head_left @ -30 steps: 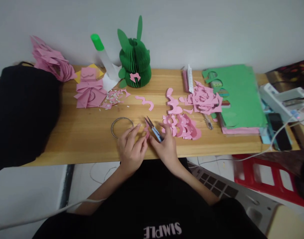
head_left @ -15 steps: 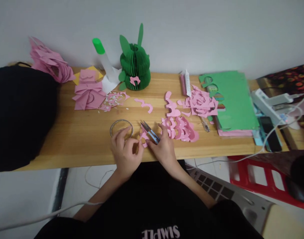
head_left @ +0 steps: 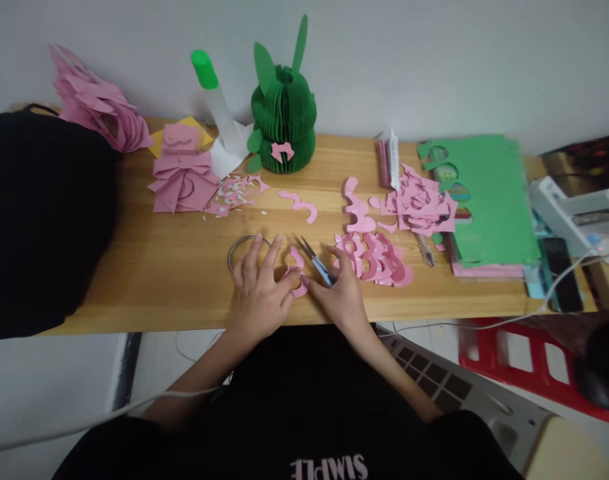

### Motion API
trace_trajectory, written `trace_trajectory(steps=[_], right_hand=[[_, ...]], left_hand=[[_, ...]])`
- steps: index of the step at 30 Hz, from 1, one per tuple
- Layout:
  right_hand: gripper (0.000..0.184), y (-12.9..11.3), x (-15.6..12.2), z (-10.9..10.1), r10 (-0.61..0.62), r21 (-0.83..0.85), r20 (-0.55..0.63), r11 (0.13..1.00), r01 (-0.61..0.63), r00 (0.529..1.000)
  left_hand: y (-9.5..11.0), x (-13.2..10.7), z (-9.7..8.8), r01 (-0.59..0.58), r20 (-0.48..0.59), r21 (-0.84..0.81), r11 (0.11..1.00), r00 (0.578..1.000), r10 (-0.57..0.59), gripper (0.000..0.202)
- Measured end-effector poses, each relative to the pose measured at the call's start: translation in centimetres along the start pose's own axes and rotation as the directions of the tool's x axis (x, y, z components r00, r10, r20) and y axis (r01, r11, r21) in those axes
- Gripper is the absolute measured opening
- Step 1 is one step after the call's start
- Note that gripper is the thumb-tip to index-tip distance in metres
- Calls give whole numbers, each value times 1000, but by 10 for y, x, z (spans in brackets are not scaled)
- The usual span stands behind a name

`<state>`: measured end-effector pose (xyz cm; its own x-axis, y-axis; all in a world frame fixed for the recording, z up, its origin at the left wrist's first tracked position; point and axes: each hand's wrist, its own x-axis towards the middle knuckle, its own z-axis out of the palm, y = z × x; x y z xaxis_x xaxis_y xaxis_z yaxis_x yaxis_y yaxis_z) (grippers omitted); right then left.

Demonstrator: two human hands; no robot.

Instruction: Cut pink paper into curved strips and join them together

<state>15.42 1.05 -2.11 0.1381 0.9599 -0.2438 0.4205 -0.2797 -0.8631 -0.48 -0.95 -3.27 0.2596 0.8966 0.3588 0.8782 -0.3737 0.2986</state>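
Observation:
My left hand (head_left: 262,287) is over the table with its middle fingers stretched out. Its thumb and forefinger are closed on a curvy-edged pink paper piece (head_left: 295,256). In my right hand (head_left: 343,293) is a pair of small snips (head_left: 320,268) with blue handles, their pointed blades aimed away from me and slightly apart. The right thumb tip is beside the pink piece. Partly under the left fingers lies a thin metal ring (head_left: 230,256). Layered scalloped pink pieces (head_left: 377,259) lie just right of my right hand.
A green honeycomb-paper rabbit (head_left: 284,120) stands by the wall, with a green-capped bottle (head_left: 217,100) to its left. Pink scraps (head_left: 419,200), a white tube (head_left: 393,160) and green sheets (head_left: 494,200) lie right. A black bag-like bundle (head_left: 44,227) covers the left end.
My left hand has turned flatter, its fingers reaching forward over the ring's edge. The pink piece shows more fully between the hands. The whole view has shifted slightly.

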Motion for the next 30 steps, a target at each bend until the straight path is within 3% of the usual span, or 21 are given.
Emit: trace_trajectory(steps=[2, 4, 12, 24, 30], right_hand=[[33, -1, 2, 0, 15, 111, -13, 994, -14, 1000], [21, -5, 5, -1, 59, 133, 35, 989, -63, 998], [25, -19, 18, 6, 79, -59, 153, 996, -70, 985], [27, -22, 14, 15, 101, -302, 37, 950, -85, 994], [25, -24, 11, 19, 48, -368, -36, 928, -58, 998]], left_hand=[[0, 0, 1, 5, 1, -15, 1000, 1000, -5, 19], [0, 0, 1, 6, -3, -24, 1000, 1000, -6, 17], [3, 1, 0, 23, 5, -26, 999, 1000, -22, 20], [5, 2, -1, 38, 0, -10, 999, 999, -38, 20], [4, 3, -2, 44, 4, -14, 999, 999, -44, 21]])
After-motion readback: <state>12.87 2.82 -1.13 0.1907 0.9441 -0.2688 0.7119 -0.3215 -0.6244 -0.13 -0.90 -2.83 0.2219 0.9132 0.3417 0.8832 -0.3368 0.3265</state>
